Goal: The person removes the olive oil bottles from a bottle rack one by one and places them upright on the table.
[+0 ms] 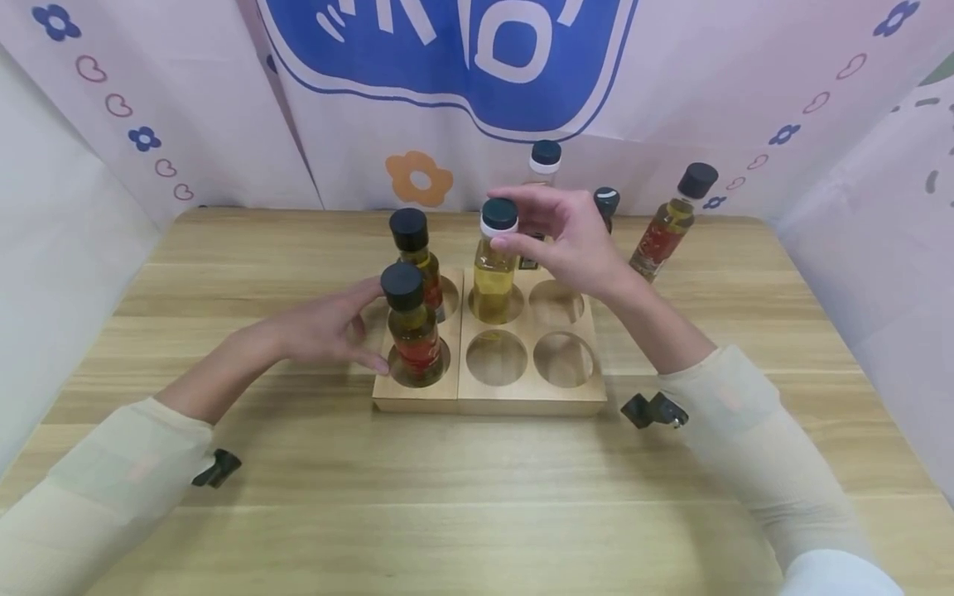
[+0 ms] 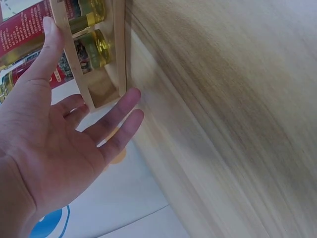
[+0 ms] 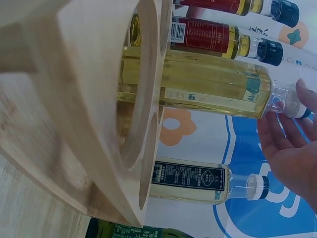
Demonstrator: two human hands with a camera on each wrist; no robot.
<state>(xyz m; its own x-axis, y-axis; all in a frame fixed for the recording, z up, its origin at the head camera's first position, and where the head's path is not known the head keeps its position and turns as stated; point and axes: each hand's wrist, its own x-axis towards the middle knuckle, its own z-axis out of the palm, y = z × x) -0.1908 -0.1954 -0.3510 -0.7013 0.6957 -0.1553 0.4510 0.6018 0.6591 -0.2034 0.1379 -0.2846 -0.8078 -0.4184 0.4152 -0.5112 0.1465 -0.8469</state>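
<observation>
My right hand (image 1: 570,240) pinches a clear bottle of yellow oil (image 1: 493,281) by its neck, just under the dark green cap. That bottle stands upright in a back-row hole of the wooden rack (image 1: 529,406); its lower part shows inside the hole in the right wrist view. My left hand (image 1: 324,329) lies along the rack's left side, fingers spread and thumb at the edge (image 2: 47,27). Close by its fingers, two red-labelled bottles with black caps, the front one (image 1: 417,348) and the back one (image 1: 431,277), stand in the left column.
Behind the rack stand a white-collared clear bottle (image 1: 544,165), a dark-capped bottle (image 1: 607,205) mostly hidden by my right hand, and a red-labelled bottle (image 1: 663,236) at the right. A printed white backdrop (image 1: 350,157) rises at the wooden table's (image 1: 417,497) back edge.
</observation>
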